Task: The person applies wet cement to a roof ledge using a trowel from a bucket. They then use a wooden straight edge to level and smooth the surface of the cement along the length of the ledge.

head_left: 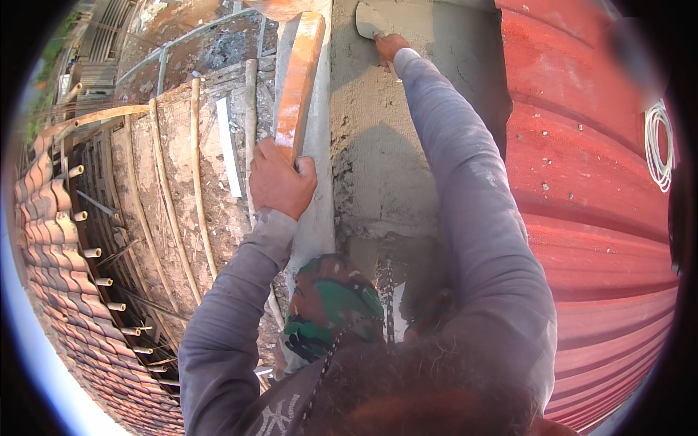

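My left hand (280, 178) is closed around the near end of a long orange-brown bar (299, 83), spotted with pale mortar. The bar lies along a pale grey ledge (314, 145), pointing away from me. Farther off and to the right, my right hand (392, 52) grips the handle of a trowel (369, 22). Its grey blade appears to rest flat on the wet grey mortar (382, 171), though the exact contact is hard to see. The mortar looks smooth around the blade and rougher nearer to me. My knee (331, 305), in camouflage cloth, is bent beside the mortar strip.
Red corrugated metal roofing (582, 182) with small mortar crumbs borders the right side. On it lies a coil of white cable (659, 149). To the left, below the ledge, are wooden poles (196, 145), a white strip (228, 149) and clay roof tiles (73, 291).
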`<move>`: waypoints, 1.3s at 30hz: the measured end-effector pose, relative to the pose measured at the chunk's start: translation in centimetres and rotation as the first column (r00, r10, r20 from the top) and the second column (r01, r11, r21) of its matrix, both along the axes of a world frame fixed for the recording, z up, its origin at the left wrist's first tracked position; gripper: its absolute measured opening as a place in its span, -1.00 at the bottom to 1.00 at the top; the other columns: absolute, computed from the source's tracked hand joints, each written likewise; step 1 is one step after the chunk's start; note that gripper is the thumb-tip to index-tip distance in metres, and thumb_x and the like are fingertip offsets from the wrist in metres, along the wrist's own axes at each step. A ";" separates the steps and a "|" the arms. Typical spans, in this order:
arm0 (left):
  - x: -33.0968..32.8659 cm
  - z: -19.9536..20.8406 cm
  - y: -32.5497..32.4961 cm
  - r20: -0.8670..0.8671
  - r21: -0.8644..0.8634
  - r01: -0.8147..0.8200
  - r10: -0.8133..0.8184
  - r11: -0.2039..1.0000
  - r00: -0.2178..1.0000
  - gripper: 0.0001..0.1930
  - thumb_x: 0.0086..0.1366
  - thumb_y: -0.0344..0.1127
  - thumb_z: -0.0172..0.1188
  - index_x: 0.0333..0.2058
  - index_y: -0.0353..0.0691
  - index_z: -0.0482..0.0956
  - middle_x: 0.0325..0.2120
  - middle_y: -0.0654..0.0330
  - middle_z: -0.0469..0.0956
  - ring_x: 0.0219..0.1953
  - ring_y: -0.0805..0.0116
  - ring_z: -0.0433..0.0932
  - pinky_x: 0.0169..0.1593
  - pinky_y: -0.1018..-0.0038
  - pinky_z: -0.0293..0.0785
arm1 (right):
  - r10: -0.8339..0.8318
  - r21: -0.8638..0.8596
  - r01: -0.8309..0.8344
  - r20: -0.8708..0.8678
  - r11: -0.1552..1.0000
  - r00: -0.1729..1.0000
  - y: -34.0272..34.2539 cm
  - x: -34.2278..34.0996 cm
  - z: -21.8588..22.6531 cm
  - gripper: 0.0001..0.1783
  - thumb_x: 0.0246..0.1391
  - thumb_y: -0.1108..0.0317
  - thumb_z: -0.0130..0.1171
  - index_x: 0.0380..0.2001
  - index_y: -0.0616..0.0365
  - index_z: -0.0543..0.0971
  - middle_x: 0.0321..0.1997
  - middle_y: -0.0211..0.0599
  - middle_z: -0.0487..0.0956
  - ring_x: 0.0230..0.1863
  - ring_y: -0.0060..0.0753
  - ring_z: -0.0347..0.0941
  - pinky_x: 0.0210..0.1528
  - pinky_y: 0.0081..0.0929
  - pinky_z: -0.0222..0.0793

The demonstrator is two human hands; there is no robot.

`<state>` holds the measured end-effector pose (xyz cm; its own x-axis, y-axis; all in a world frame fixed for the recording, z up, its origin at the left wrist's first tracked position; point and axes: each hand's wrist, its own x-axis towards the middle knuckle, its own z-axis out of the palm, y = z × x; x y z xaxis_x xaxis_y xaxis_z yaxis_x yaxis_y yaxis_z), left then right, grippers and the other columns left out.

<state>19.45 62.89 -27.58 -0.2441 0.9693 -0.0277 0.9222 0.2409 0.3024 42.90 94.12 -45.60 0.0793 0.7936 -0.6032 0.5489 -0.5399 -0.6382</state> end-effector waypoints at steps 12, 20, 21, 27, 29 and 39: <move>0.0 -0.1 0.3 0.022 0.029 0.023 -0.023 0.999 0.999 -0.59 0.19 -0.22 0.19 -0.09 -0.37 0.34 -0.16 -0.25 0.49 -0.11 -0.35 0.54 -0.01 -0.16 0.50 | 0.254 0.105 -0.289 0.264 0.952 0.931 4.0 -4.1 0.4 -0.35 0.50 -0.12 -0.11 0.12 0.27 0.66 0.10 0.05 0.68 0.05 0.12 0.65 0.22 -0.04 0.50; 0.1 -0.1 0.2 0.033 0.007 0.012 -0.012 1.000 0.999 -0.62 0.19 -0.22 0.19 -0.13 -0.35 0.35 -0.17 -0.24 0.49 -0.11 -0.34 0.55 -0.01 -0.15 0.50 | 0.336 -0.030 -0.341 0.268 0.940 0.903 -1.7 -2.7 3.4 -0.37 0.50 -0.09 -0.08 0.06 0.29 0.70 -0.06 0.01 0.77 -0.23 -0.04 0.75 0.06 -0.06 0.62; 0.0 0.1 0.0 0.030 0.000 0.009 -0.009 1.000 1.000 -0.62 0.19 -0.21 0.19 -0.14 -0.35 0.35 -0.17 -0.24 0.49 -0.10 -0.34 0.55 0.00 -0.14 0.51 | 0.345 -0.051 -0.344 0.250 0.938 0.905 -3.7 -2.7 3.6 -0.36 0.50 -0.09 -0.07 0.05 0.30 0.70 -0.07 0.02 0.77 -0.23 -0.05 0.75 0.06 -0.07 0.62; 0.4 -0.1 0.1 -0.006 -0.023 -0.001 0.001 1.000 1.000 -0.59 0.21 -0.17 0.22 -0.12 -0.34 0.34 -0.14 -0.22 0.51 -0.07 -0.32 0.57 0.03 -0.11 0.53 | 0.480 -0.054 -0.484 0.257 0.874 0.839 -14.6 -1.1 2.6 -0.39 0.49 -0.07 -0.03 0.05 0.31 0.69 -0.01 0.21 0.74 0.02 0.23 0.71 0.21 0.03 0.56; 0.2 -0.5 0.1 -0.017 -0.003 -0.004 0.003 1.000 1.000 -0.57 0.22 -0.15 0.23 -0.10 -0.34 0.34 -0.14 -0.22 0.51 -0.07 -0.31 0.58 0.02 -0.10 0.54 | 0.509 -0.022 -0.528 0.302 0.849 0.806 -19.7 -0.5 2.0 -0.39 0.49 -0.06 -0.03 0.08 0.33 0.66 0.07 0.28 0.70 0.17 0.32 0.63 0.26 0.07 0.51; 0.1 -0.4 0.2 -0.073 -0.033 -0.023 0.021 0.999 0.997 -0.52 0.26 -0.10 0.22 -0.06 -0.38 0.36 -0.12 -0.30 0.53 -0.06 -0.36 0.59 0.05 -0.12 0.52 | 0.266 0.087 -0.265 0.003 0.960 0.964 -10.4 -2.8 6.0 -0.27 0.56 -0.11 -0.21 -0.25 0.45 0.60 -0.52 0.00 0.63 -0.56 -0.06 0.64 -0.28 0.01 0.58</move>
<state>19.54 63.11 -28.00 -0.2682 0.9625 -0.0415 0.9358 0.2705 0.2263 40.13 83.68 -39.57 -0.1460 0.8344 -0.5314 0.6591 -0.3185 -0.6812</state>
